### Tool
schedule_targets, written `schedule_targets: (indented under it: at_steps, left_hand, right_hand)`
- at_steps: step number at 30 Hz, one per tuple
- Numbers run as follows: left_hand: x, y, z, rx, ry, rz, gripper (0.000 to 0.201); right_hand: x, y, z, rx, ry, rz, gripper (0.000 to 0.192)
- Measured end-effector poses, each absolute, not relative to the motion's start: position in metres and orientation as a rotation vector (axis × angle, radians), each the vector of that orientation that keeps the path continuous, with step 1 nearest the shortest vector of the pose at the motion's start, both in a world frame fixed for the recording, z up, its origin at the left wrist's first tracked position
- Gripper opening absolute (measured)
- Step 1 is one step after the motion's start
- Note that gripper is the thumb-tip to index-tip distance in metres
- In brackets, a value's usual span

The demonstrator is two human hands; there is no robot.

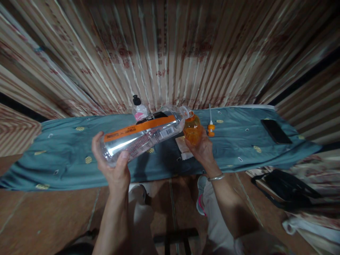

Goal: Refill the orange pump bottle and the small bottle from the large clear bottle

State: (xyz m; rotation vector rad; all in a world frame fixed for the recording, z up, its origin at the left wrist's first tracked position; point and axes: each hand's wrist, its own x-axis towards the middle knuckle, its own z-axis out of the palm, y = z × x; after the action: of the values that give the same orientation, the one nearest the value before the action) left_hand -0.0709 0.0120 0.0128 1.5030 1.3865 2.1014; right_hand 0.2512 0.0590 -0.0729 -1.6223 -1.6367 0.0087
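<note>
My left hand (114, 170) grips the base of a large clear plastic bottle (143, 136) with an orange band on its label. The bottle is tilted, its uncapped neck pointing right. My right hand (200, 147) is wrapped around a small orange translucent bottle (192, 130), whose mouth sits right at the large bottle's neck. Some liquid seems to be in the orange bottle. To the right of that hand lies an orange pump top (211, 128) with a pale tube. A beige packet (183, 147) is partly hidden beneath my right hand.
A teal patterned cloth (66, 145) covers the narrow table. Behind the large bottle stands a clear bottle with a black cap (137, 101). A black phone (276, 131) lies at the right. Pleated curtains (159, 53) hang close behind. A black bag (288, 187) is at the lower right.
</note>
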Motion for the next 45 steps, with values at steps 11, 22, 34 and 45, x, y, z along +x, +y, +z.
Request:
schedule_targets:
  at_steps: [11, 22, 34, 45]
  left_hand:
    - [-0.0702, 0.0116, 0.0143, 1.498, 1.356, 2.104, 0.091]
    - [-0.0721, 0.0132, 0.0115, 1.513, 1.324, 2.102, 0.089]
    - [-0.0731, 0.0127, 0.0108, 1.527, 1.256, 2.12, 0.083]
    - [-0.072, 0.0109, 0.012, 1.521, 1.246, 2.106, 0.082]
  right_hand:
    - [0.2512, 0.0601, -0.0734, -1.607, -1.608, 0.028, 0.08]
    - [0.2513, 0.0597, -0.0745, -1.619, -1.614, -0.003, 0.086]
    - [0.2511, 0.0598, -0.0743, -1.627, -1.619, 0.0, 0.087]
    - [0.2518, 0.061, -0.0788, -1.613, -1.622, -0.018, 0.089]
